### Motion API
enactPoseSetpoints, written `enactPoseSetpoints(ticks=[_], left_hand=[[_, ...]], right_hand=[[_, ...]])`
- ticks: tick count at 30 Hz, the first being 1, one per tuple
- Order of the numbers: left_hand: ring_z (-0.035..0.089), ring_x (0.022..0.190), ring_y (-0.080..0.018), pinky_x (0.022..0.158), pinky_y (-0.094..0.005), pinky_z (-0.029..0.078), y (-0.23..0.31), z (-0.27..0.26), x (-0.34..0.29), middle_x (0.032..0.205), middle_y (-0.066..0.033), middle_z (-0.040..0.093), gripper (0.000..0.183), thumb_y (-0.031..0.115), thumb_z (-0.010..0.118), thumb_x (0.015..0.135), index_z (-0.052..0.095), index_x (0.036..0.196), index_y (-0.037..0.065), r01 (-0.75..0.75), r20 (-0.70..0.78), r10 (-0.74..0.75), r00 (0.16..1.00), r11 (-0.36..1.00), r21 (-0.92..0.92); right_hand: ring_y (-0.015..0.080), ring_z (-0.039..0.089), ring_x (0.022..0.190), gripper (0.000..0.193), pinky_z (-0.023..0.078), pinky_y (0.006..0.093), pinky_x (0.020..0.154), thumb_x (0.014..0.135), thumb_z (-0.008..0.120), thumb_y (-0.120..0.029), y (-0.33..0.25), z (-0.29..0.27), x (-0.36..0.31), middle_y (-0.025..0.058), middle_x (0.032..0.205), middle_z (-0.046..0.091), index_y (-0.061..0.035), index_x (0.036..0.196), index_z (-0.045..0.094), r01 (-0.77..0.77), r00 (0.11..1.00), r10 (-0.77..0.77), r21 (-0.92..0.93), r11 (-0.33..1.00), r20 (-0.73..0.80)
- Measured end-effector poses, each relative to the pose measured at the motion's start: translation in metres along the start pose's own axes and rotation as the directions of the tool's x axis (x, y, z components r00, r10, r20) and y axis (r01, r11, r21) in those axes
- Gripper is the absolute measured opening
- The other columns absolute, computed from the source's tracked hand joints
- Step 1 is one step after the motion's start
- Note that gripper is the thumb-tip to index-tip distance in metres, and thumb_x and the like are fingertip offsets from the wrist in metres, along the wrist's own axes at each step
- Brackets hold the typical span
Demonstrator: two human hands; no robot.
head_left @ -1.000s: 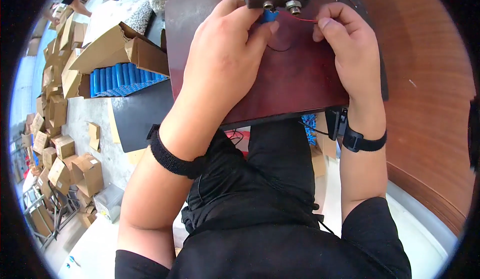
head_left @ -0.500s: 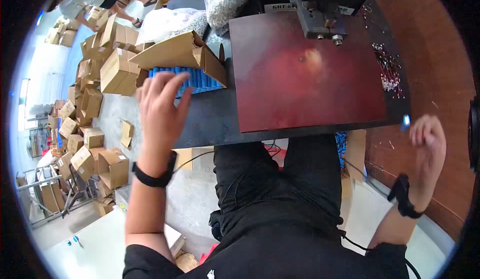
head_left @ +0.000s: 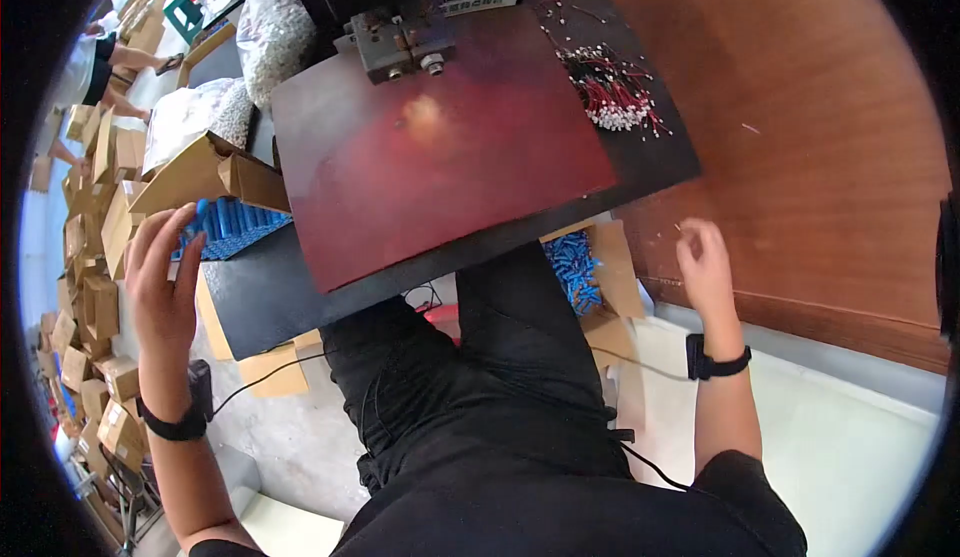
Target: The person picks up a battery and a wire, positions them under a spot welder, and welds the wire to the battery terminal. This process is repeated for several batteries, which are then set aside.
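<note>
My left hand [head_left: 160,277] is raised at the left beside an open cardboard box [head_left: 180,179] filled with rows of blue cylindrical battery cells [head_left: 235,222]. Between its thumb and fingers shows one blue cell [head_left: 202,209], apparently pinched at the box's near side. My right hand [head_left: 708,265] hovers past the table's right edge, thumb and forefinger curled together. A tiny light speck shows at its fingertips; what it is I cannot make out. Below and left of that hand, an open carton holds loose blue cells [head_left: 573,267].
A dark red board [head_left: 450,187] covers much of the black table [head_left: 270,292]. A black machine's metal head [head_left: 400,45] overhangs it. Red and black leads with white plugs [head_left: 618,107] lie at the right. Bags of small parts [head_left: 270,37] stand back left; a brown wall [head_left: 800,157] rises right.
The view has swung right. The blue cell by my right hand no longer shows there, and that hand is nearer the loose-cell carton. A blue cell now shows in my left fingers.
</note>
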State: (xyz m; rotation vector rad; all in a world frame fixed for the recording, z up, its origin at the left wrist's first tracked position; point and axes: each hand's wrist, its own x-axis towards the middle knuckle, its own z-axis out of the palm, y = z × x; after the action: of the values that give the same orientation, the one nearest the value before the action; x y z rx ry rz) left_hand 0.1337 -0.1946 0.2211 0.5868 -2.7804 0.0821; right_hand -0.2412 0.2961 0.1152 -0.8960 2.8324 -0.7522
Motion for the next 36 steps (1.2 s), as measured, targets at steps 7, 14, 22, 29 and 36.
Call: enactPoseSetpoints(ticks=[7,14,22,29,36], left_hand=[[0.063,0.096,-0.0304,0.090,-0.0405,0.046,0.130,0.026,0.068,0.103,-0.0111,0.067,0.022,0.003,0.068,0.082,0.068,0.105,0.005,-0.029,-0.010,0.028,1.000,0.930,-0.366],[0.061,0.103,-0.0354,0.094,-0.0438,0.043,0.139,0.025,0.086,0.107,-0.0132,0.066,0.028,0.010,0.066,0.085,0.067,0.112,0.007,-0.042,0.100,0.072,0.992,0.959,-0.280],[0.066,0.096,-0.0278,0.089,-0.0410,0.045,0.167,0.047,0.095,0.098,-0.0067,0.069,0.025,0.014,0.070,0.085,0.067,0.109,0.012,-0.056,-0.156,-0.016,0.988,0.893,-0.447],[0.068,0.093,-0.0355,0.082,-0.0395,0.054,0.171,0.064,0.106,0.101,-0.0178,0.070,0.025,0.007,0.073,0.082,0.070,0.107,0.000,0.009,-0.122,-0.157,0.980,0.652,-0.758],[0.069,0.091,-0.0329,0.081,-0.0373,0.054,0.171,0.065,0.108,0.098,-0.0198,0.070,0.028,0.007,0.073,0.084,0.069,0.110,-0.003,0.178,0.033,-0.254,0.967,0.574,-0.799]], right_hand=[[0.0292,0.064,0.092,0.023,0.051,0.0381,0.083,0.091,0.068,-0.015,-0.062,0.036,0.136,0.0150,0.104,0.065,0.0009,0.107,0.067,0.244,0.947,-0.249,-0.052,0.968,-0.200],[0.0366,0.065,0.094,0.025,0.051,0.0445,0.082,0.091,0.067,-0.025,-0.075,0.052,0.167,0.0177,0.097,0.066,-0.0025,0.099,0.072,0.189,0.966,-0.224,-0.239,0.953,-0.130],[0.0346,0.063,0.086,0.021,0.050,0.0411,0.076,0.092,0.066,-0.023,-0.080,0.026,0.163,0.0164,0.092,0.063,-0.0023,0.096,0.069,0.219,0.945,-0.255,-0.181,0.959,-0.204],[0.0138,0.055,0.077,0.015,0.046,0.0284,0.071,0.095,0.064,-0.014,-0.100,-0.030,0.156,0.0032,0.088,0.061,0.0002,0.097,0.064,0.223,0.904,-0.193,0.035,0.974,-0.382],[0.0100,0.048,0.088,0.007,0.039,0.0229,0.078,0.089,0.055,0.005,-0.167,-0.018,0.089,0.0033,0.094,0.051,-0.0016,0.090,0.055,0.549,0.834,-0.460,0.378,0.746,-0.304]])
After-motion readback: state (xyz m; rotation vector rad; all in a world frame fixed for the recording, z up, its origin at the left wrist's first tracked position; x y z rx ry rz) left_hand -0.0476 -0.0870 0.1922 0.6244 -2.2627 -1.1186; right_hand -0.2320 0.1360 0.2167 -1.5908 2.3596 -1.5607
